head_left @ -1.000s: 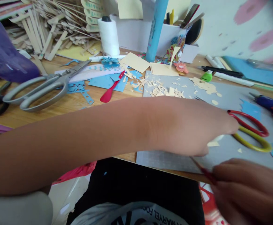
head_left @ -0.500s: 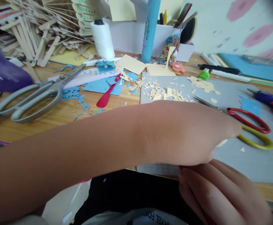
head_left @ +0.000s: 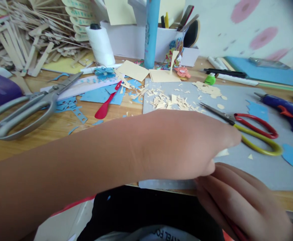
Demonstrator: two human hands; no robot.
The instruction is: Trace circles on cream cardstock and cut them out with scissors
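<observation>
My left hand (head_left: pixel 178 144) reaches across from the left, over the near part of the grey cutting mat (head_left: pixel 251 174). Its fingers are bent together and mostly turned out of sight, so what they pinch is hidden. A cream paper piece (head_left: pixel 223 153) shows just beyond the fingertips. Right against it, at the mat's front edge, my right hand (head_left: pixel 241 197) is closed around a thin dark red handle (head_left: pixel 233 227); the tool's working end is covered. Scissors with red and yellow handles (head_left: pixel 257 139) lie on the mat close to my left fingertips.
Cream paper scraps (head_left: pixel 168 100) and cut cream circles (head_left: pixel 208 89) lie on the mat. A blue glue gun (head_left: pixel 284 108) is at the right. Grey scissors (head_left: pixel 35 103), a red spatula (head_left: pixel 106 103) and a white thread spool (head_left: pixel 100 45) stand or lie leftward. Wooden sticks (head_left: pixel 18 47) are heaped behind.
The whole view has shifted, so the table things sit further left. Both hands stay together in nearly the same pose, with the right hand still around the dark red handle.
</observation>
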